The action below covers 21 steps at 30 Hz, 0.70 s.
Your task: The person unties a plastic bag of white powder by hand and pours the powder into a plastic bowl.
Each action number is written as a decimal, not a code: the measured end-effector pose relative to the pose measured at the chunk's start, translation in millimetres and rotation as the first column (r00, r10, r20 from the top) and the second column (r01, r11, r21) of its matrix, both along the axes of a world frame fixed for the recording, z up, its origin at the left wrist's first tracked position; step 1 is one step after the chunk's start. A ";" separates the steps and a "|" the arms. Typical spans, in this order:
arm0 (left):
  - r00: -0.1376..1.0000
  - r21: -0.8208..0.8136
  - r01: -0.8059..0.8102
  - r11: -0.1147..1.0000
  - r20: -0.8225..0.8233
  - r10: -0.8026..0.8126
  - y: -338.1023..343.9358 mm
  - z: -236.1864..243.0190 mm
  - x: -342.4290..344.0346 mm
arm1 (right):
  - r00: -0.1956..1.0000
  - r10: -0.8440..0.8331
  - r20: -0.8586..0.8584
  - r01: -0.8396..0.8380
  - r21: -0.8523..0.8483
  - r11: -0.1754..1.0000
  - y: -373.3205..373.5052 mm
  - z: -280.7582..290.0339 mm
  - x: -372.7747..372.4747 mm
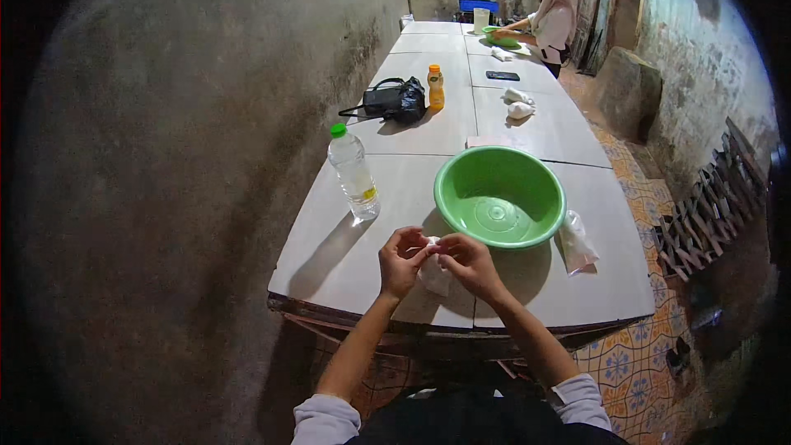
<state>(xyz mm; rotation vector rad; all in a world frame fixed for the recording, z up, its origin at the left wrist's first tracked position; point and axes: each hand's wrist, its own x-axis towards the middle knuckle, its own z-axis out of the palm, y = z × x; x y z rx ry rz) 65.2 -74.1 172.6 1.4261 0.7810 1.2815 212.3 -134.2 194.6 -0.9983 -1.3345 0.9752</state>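
- broadly, the pale tabletop point(412, 173) is the largest thing about the hands, long and marked by dark seams, running away from the wearer beside a grey wall point(206, 115).
- a co-worker point(554, 29) in a dark cap and light top stands at its far right, arms reaching to a second green basin point(501, 40).
- the near green basin point(499, 198), wide and round, sits just beyond the hands, its visible inside bare.
- a black bag point(400, 101) with loose handles slumps farther back on the left.
- a clear bottle point(354, 171) with a green cap stands nearer, left of the basin.
- an orange bottle point(436, 89) stands upright just beside the black bag.
- the left hand point(401, 265) has its grip pinching the gathered top of a small white bag point(435, 282), thumb against fingers.
- the right hand point(468, 265) meets it from the other side, its grip pinching the same top; the two hands' fingertips nearly touch.
- a filled plastic bag point(578, 243) lies right of the basin, near the edge.
- white bundles point(519, 105) rest together farther back on the right.
- a dark phone point(503, 76) lies flat beyond them.
- smallest, the small white bag is at the near edge, between the hands and below the fingers, partly hidden.
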 end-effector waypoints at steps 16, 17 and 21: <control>0.856 0.021 0.454 0.891 -0.288 -0.429 5.8 30.6 -29.0 | 0.975 0.213 0.057 -0.204 -0.135 0.970 13.6 1.8 13.8; 0.826 0.049 0.499 0.865 -0.329 -0.458 10.1 32.8 -31.7 | 0.955 0.254 0.152 -0.232 -0.152 0.961 14.6 4.6 16.0; 0.713 0.083 0.610 0.788 -0.490 -0.501 19.8 47.2 -35.9 | 0.904 0.334 0.268 -0.289 -0.192 0.938 21.8 7.8 19.2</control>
